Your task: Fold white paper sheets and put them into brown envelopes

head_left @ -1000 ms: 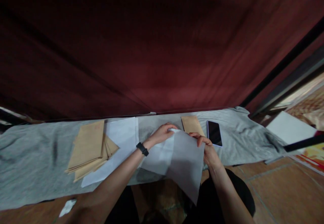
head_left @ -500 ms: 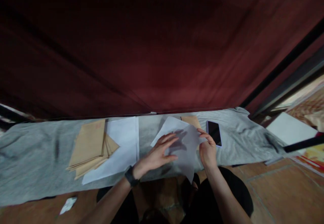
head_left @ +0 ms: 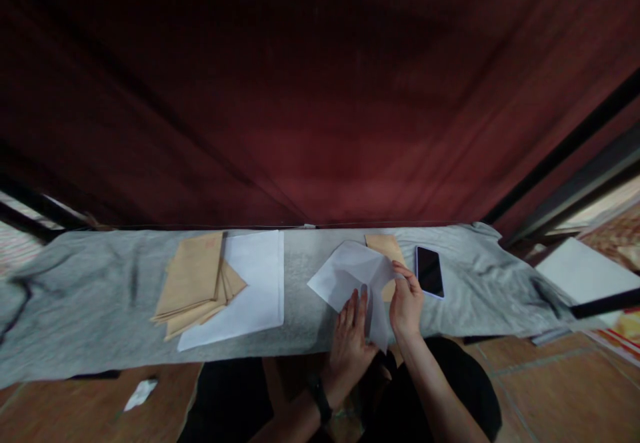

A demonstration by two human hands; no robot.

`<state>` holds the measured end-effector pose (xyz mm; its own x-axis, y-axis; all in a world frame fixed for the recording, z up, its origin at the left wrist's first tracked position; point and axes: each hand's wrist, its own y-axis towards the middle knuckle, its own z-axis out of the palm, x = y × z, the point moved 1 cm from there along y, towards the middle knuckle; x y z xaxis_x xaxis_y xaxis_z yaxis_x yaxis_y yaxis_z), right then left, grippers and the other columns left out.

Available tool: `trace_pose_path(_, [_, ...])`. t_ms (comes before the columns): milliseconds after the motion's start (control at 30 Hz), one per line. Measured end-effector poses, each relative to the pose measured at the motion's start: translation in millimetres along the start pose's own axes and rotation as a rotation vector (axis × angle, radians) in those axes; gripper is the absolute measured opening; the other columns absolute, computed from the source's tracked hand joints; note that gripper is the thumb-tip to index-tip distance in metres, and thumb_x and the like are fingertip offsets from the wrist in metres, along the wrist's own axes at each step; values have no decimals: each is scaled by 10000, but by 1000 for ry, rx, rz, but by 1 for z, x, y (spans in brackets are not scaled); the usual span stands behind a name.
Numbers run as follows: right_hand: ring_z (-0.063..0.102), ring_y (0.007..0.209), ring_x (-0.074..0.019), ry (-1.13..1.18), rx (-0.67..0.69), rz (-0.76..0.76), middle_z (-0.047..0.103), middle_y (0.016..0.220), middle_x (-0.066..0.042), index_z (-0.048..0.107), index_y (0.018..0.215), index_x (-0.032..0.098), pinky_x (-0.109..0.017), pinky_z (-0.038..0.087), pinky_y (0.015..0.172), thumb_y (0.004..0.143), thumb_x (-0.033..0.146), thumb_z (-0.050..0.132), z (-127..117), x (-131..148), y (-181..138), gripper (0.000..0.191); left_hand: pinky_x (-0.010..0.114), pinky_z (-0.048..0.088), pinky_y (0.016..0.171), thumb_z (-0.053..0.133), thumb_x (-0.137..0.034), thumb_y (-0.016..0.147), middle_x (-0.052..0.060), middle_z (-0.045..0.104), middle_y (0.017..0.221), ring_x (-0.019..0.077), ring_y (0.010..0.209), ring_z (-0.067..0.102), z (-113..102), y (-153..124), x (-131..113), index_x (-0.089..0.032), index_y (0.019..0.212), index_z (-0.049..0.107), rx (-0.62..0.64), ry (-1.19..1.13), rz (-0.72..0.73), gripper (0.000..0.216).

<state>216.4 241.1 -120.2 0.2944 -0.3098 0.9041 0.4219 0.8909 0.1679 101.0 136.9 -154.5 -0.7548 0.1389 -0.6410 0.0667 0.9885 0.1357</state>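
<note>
Closer to my right hand (head_left: 407,303) than before, my left hand (head_left: 353,339) lies open against the white paper sheet (head_left: 333,276). My right pinches its edge, smartphone (head_left: 429,272) just beside it.

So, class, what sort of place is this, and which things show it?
Probably an improvised indoor workspace, perhaps in a home: a long grey cloth is spread out like a worktop, a loose pile of brown envelopes lies on it, and a tiled floor shows below.
</note>
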Motion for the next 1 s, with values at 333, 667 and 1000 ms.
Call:
trace_pose_path(333, [655, 1033, -236, -89, 51, 22, 729, 1008, -62, 692, 872, 212, -435, 449, 1004, 786, 321, 687, -11, 5, 4, 139, 398, 525, 980, 456, -13, 794, 51, 744, 1146, 222, 1104, 639, -85, 37, 58, -243, 1172, 723, -179, -79, 103, 517])
trace_pose_path(667, [654, 1050, -227, -467, 943, 49, 739, 1051, -54, 766, 980, 256, -379, 474, 974, 857, 303, 661, -12, 26, -12, 169, 399, 520, 1005, 576, -79, 739, 50, 750, 1159, 235, 1095, 675, -117, -8, 142, -268, 1121, 758, 34, -186, 67, 463])
trace_pose_path(1000, [707, 980, -243, -647, 1176, 279, 778, 991, -44, 803, 931, 245, -385, 530, 943, 813, 268, 629, -20, 22, -3, 212, 401, 485, 1074, 545, -85, 798, 42, 715, 1249, 202, 1186, 645, -120, -26, 134, -283, 1135, 751, 143, -291, 20, 442])
